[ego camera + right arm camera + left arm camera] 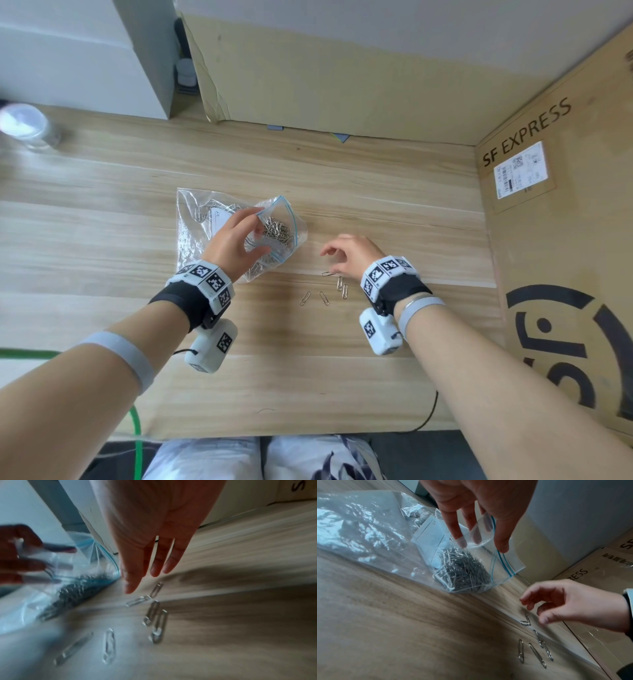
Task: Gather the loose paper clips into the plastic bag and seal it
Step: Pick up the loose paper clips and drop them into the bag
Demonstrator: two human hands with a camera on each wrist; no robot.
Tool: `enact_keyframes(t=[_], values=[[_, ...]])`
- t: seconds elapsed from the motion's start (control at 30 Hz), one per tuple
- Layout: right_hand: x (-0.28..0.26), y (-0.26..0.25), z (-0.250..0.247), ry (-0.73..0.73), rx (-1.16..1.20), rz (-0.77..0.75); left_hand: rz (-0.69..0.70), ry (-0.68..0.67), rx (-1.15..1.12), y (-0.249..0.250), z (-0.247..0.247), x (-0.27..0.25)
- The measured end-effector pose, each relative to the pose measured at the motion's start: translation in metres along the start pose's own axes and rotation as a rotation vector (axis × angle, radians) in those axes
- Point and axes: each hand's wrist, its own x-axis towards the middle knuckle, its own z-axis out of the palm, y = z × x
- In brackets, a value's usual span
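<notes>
A clear zip bag [205,212] with a blue seal line lies on the wooden table [376,192], holding a heap of metal paper clips [462,573] and a white slip. My left hand [255,236] pinches the bag's near lip, fingers inside and thumb outside, keeping the mouth open toward the right. Several loose paper clips [329,291] lie on the table just right of the bag. My right hand [334,260] hovers right above them with loosely bent fingers and nothing in it. The right wrist view shows the loose clips [154,615] below the right hand's fingertips [130,588].
A cardboard box marked SF EXPRESS [565,205] walls off the right side. A cardboard sheet [342,68] stands at the back and a white box [85,51] at the back left. A clear jar [27,126] sits far left. A black cable [431,411] hangs over the front edge.
</notes>
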Motion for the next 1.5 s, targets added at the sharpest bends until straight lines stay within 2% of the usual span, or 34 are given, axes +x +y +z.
enact_keyframes(t=[0.1,0.2,0.53,0.9,1.27,1.5], values=[[-0.011,0.012,0.006,-0.112,-0.156,-0.026,0.008,-0.005,0.013,0.001,0.001,0.000],[-0.018,0.022,0.014,-0.121,-0.243,-0.043,0.006,-0.007,0.021,0.002,0.001,0.000],[-0.016,0.026,0.026,0.044,-0.157,-0.007,0.009,-0.012,0.010,0.003,0.001,-0.001],[-0.008,0.021,0.026,0.050,-0.098,0.112,-0.001,-0.014,-0.001,0.004,0.001,-0.002],[-0.010,0.021,0.026,0.035,-0.132,0.059,-0.018,-0.006,0.001,0.004,0.000,-0.002],[-0.012,0.021,0.025,0.040,-0.061,0.125,-0.012,-0.004,-0.003,0.004,0.000,-0.001]])
